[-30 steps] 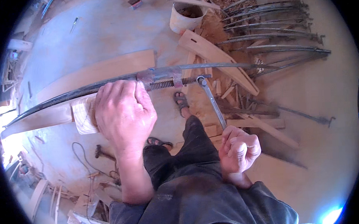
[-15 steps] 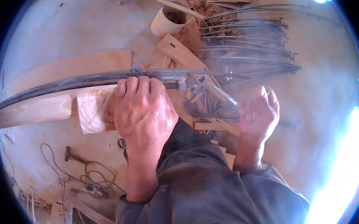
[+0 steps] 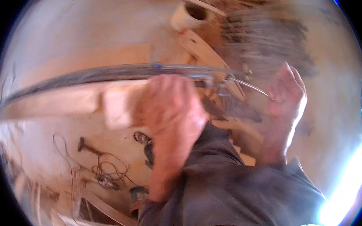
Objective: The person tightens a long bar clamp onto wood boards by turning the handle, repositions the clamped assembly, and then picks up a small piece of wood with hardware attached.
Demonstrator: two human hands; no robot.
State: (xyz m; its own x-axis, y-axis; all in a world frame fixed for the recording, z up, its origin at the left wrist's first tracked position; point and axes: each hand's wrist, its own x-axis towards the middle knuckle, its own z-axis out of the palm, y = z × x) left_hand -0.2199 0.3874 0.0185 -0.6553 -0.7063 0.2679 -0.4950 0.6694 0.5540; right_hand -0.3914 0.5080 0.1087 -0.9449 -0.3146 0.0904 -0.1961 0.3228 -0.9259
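A long dark bar clamp point(image 3: 108, 73) runs across in front of me, with pale timber point(image 3: 53, 103) along its near side. Nearer the middle, a thick pale wooden block point(image 3: 118, 107) lies against the clamp. My left hand point(image 3: 174, 103), smeared by motion, is closed over the clamp's screw end and hides part of the block. To its right, a thin bent metal crank handle point(image 3: 252, 87) reaches out from the screw. My right hand point(image 3: 287, 94) is closed at the handle's outer end, its fingers bunched together.
A whitish bucket point(image 3: 181, 19) stands at the back beside a slotted board point(image 3: 200, 50) and wood scraps. Several metal clamps point(image 3: 266, 38) lie blurred at the far right. On the floor at lower left are a hammer point(image 3: 88, 147) and a tangled cord point(image 3: 111, 167). A board point(image 3: 91, 56) lies beyond the clamp.
The view has shifted, so most things appear farther right. My right hand has swung the crank handle to a new angle. My left hand remains on the clamp.
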